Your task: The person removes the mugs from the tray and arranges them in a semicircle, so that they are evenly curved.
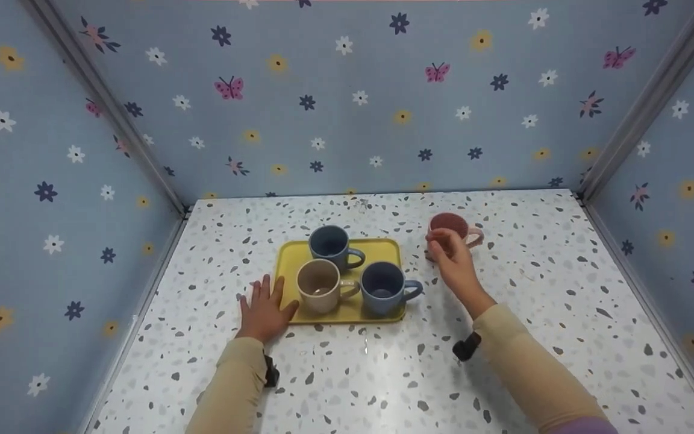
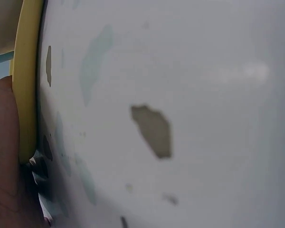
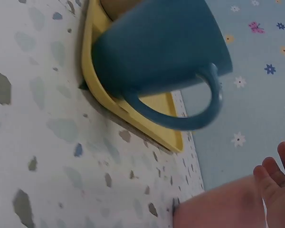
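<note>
A pink mug stands upright on the speckled table, right of the yellow tray, its handle to the right. My right hand is at the mug's near left side; the fingers overlap it in the head view. Loosely extended fingers show beside the pink mug in the right wrist view. With fingers spread, my left hand rests at the tray's left edge, thumb over the near left corner. On the tray stand a beige mug, a blue mug and a grey-blue mug.
The white speckled table is bounded by flower-patterned panels at the back and both sides. The blue mug's handle reaches past the tray's right rim. Dark wrist cameras sit on both sleeves.
</note>
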Demonstrator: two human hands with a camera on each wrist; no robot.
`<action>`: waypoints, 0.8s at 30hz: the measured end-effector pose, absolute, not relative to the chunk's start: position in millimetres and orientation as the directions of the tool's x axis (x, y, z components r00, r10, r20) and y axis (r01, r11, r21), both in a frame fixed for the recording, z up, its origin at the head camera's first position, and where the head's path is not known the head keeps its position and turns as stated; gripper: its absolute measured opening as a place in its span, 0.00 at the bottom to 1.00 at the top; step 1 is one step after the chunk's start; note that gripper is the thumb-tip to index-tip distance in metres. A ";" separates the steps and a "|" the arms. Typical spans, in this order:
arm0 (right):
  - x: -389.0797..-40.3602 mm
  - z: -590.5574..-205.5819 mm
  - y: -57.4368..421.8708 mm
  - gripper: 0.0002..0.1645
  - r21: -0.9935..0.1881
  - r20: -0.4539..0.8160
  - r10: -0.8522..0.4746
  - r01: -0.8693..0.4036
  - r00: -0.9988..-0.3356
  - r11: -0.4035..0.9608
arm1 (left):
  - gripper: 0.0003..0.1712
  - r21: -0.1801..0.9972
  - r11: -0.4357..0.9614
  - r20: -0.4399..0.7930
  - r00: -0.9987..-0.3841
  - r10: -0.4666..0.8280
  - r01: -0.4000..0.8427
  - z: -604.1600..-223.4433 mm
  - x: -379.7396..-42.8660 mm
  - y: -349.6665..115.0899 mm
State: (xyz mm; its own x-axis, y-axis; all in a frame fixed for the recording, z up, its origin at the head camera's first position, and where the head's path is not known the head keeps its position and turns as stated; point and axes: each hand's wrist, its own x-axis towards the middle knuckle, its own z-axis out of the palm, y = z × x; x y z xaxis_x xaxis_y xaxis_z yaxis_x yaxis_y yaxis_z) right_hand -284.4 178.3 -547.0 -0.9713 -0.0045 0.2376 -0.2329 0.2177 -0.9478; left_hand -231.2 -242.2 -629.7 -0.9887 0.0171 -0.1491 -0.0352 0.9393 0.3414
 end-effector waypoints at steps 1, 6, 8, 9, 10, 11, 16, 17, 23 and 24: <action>-281.5 -551.0 174.3 0.18 -0.951 0.221 -0.021 -0.220 -0.975 0.218 | 0.47 0.342 0.939 -0.146 -0.989 0.016 -0.035 -630.0 -231.5 -242.2; -270.0 -572.4 159.9 0.20 -0.972 0.147 -0.081 -0.159 -0.986 0.170 | 0.47 0.339 0.940 -0.141 -0.990 0.018 -0.031 -629.3 -231.1 -241.6; -266.5 -580.8 156.6 0.20 -0.980 0.122 -0.085 -0.134 -0.989 0.148 | 0.47 0.342 0.939 -0.144 -0.989 0.023 -0.028 -628.5 -230.3 -241.5; -264.7 -584.6 155.1 0.19 -0.982 0.110 -0.088 -0.122 -0.990 0.146 | 0.46 0.340 0.940 -0.146 -0.989 0.022 -0.029 -628.2 -230.1 -241.6; -263.3 -588.0 153.9 0.19 -0.983 0.102 -0.094 -0.115 -0.990 0.143 | 0.46 0.336 0.941 -0.145 -0.989 0.021 -0.030 -628.6 -229.9 -241.7; -261.5 -590.8 152.6 0.20 -0.984 0.095 -0.104 -0.109 -0.990 0.139 | 0.46 0.335 0.942 -0.141 -0.990 0.022 -0.027 -628.7 -229.7 -241.8; -253.3 -599.0 147.8 0.17 -0.990 0.051 -0.166 -0.072 -0.985 0.125 | 0.46 0.332 0.943 -0.107 -0.994 0.026 -0.011 -630.2 -229.7 -242.9; -251.8 -599.4 146.8 0.17 -0.990 0.039 -0.169 -0.061 -0.985 0.128 | 0.46 0.333 0.943 -0.102 -0.994 0.026 -0.010 -630.8 -230.0 -243.2; -247.7 -600.9 144.8 0.15 -0.987 -0.025 -0.138 0.003 -0.990 0.161 | 0.48 0.344 0.939 -0.118 -0.992 0.035 -0.008 -637.0 -233.9 -246.0; -247.4 -601.0 144.8 0.15 -0.987 -0.033 -0.134 0.011 -0.990 0.161 | 0.48 0.348 0.938 -0.122 -0.992 0.037 -0.008 -636.4 -233.9 -245.8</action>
